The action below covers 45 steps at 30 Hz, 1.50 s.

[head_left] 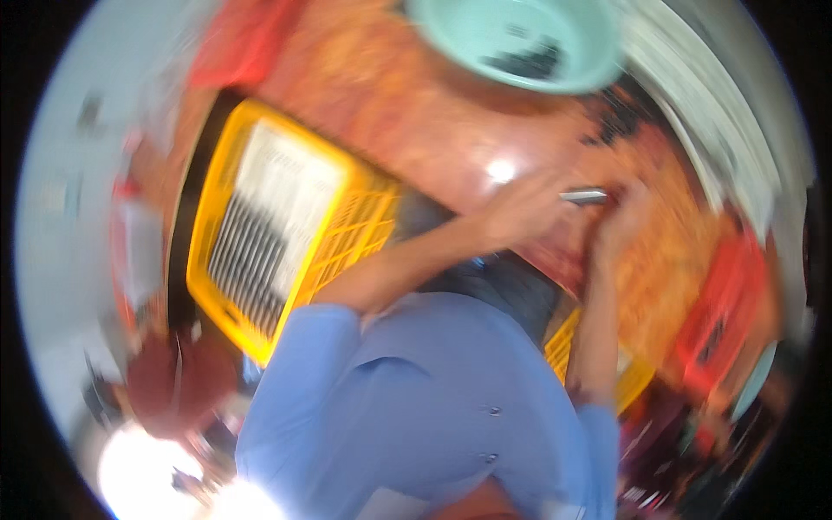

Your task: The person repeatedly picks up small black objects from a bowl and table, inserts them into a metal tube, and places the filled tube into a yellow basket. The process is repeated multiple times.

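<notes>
My left hand [530, 208] is over the reddish table, its fingers closed around a short, shiny silver tube-like piece [583, 196] that sticks out toward the right. My right hand [622, 217] is close to the tube's far end. Motion smears its fingers, so whether it grips anything cannot be made out. Ahead of the hands stands a pale green bowl [520, 74] with small black pieces [533, 61] inside. More black bits [617, 117] lie scattered on the table beside the bowl.
At my left, a yellow plastic crate [347, 195] holds rows of slim dark rods [247, 247] and a whitish sheet or block [290, 186]. Another yellow crate [637, 386] is partly hidden by my right arm. Red bins stand at the far left [238, 43] and right [724, 303].
</notes>
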Available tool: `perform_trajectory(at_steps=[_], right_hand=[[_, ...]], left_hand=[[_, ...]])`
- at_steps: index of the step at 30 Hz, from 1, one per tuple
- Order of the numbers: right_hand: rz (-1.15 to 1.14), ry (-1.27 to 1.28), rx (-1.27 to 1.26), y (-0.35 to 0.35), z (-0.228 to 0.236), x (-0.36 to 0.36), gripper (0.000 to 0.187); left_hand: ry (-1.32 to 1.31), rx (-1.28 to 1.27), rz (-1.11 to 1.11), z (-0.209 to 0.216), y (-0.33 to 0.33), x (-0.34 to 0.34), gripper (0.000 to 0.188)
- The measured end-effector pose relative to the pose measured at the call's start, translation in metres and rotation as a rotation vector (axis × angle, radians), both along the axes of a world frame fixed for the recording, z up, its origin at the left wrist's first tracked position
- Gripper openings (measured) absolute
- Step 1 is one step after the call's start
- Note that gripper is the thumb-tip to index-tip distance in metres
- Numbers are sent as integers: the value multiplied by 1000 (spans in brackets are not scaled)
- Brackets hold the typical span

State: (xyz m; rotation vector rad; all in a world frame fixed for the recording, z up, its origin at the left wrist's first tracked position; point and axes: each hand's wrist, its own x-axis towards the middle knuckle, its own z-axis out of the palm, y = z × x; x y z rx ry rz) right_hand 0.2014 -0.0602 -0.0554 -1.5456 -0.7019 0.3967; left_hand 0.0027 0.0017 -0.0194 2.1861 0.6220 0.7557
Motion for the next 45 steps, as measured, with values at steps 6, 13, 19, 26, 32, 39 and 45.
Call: perform_trajectory(at_steps=[6,13,19,26,32,39,45], right_hand=[[-16,-42,-120,-4,36,-19,37],[46,-167,-237,3,36,-18,39],[57,-250,-235,-1,28,-14,36],[116,-285,-324,-2,28,-12,36],[127,-387,-281,-2,23,-10,32],[166,-389,-263,-3,14,0,28],[169,-376,-279,-4,15,0,27]], left_hand=[[-42,-679,170,41,-27,-66,46],[-233,-605,576,52,-63,-178,36],[188,-307,1155,36,-73,-336,40],[615,-256,1262,-24,-117,-467,43],[865,-217,1107,-67,-127,-490,34],[895,-159,1216,-78,-140,-492,32],[952,-275,1227,-77,-143,-496,31]])
